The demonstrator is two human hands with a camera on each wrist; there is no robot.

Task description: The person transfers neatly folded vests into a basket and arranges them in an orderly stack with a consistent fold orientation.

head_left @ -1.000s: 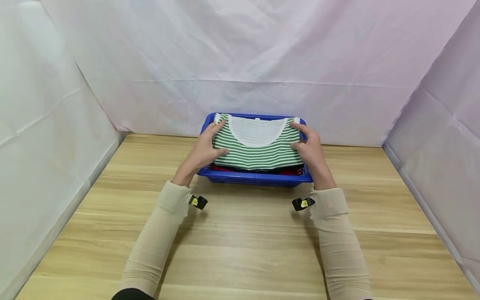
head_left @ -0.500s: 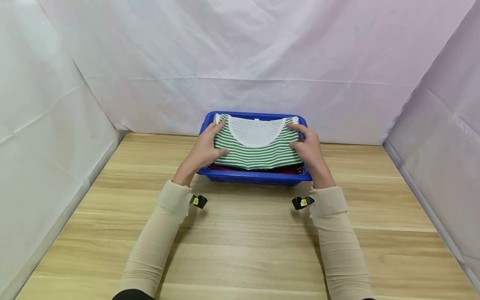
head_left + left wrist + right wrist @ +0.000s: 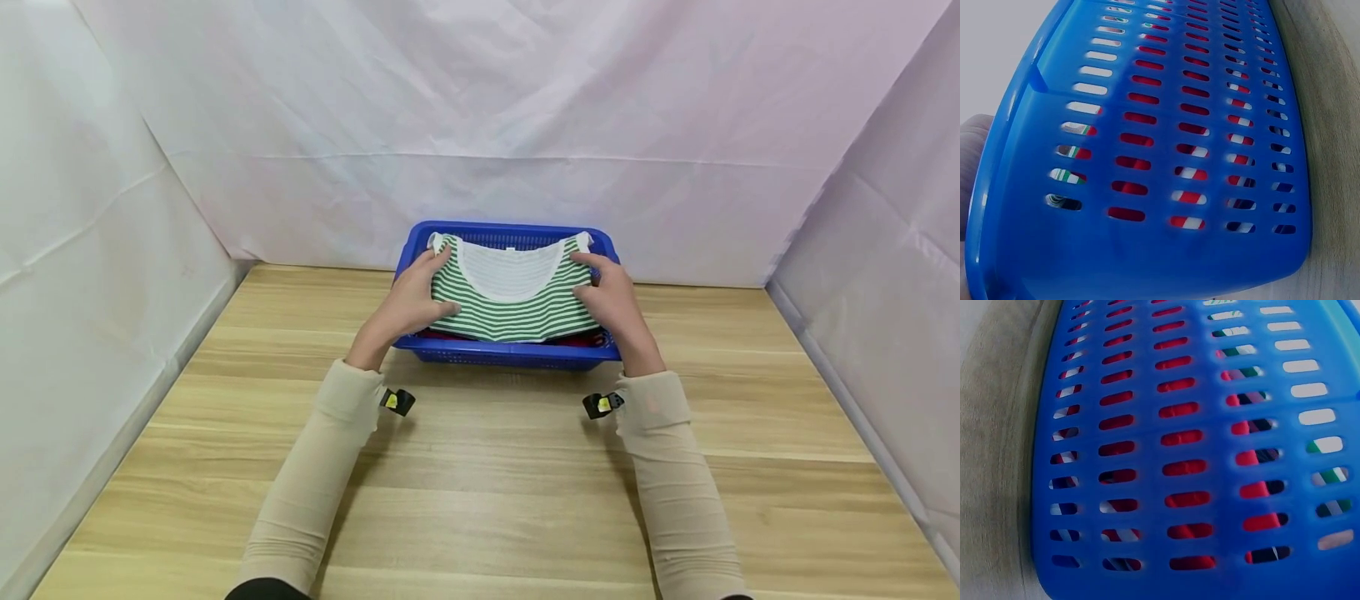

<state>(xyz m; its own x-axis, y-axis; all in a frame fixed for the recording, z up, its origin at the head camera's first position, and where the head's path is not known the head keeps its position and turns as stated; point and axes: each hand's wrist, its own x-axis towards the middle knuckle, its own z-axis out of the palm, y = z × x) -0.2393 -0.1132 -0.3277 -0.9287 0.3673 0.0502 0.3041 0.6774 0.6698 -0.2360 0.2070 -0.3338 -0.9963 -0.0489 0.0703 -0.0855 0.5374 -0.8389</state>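
Note:
A folded green-and-white striped shirt (image 3: 513,321) with a white scoop neck lies face up inside a blue slotted plastic basket (image 3: 510,358). On its left side my left hand (image 3: 405,300) holds it, thumb and index finger spread over the stripes. My right hand (image 3: 617,302) grips the right side in the same manner. The remaining fingers of both hands are mostly hidden. Red cloth (image 3: 581,340) shows below the shirt, and red, white and dark cloth (image 3: 1188,465) through the slots in the right wrist view. In the left wrist view the basket wall (image 3: 1147,250) fills most of the frame.
The basket stands on a wood-grain table (image 3: 495,492), near its back edge. A white sheet (image 3: 517,125) hangs behind, and more sheeting closes in the left (image 3: 82,250) and right sides. Small black cameras (image 3: 397,402) sit at both wrists.
The shirt's upper edge has shifted slightly toward me, so more of the basket's back wall shows. My right hand has moved a little left, and the shirt looks slightly narrower.

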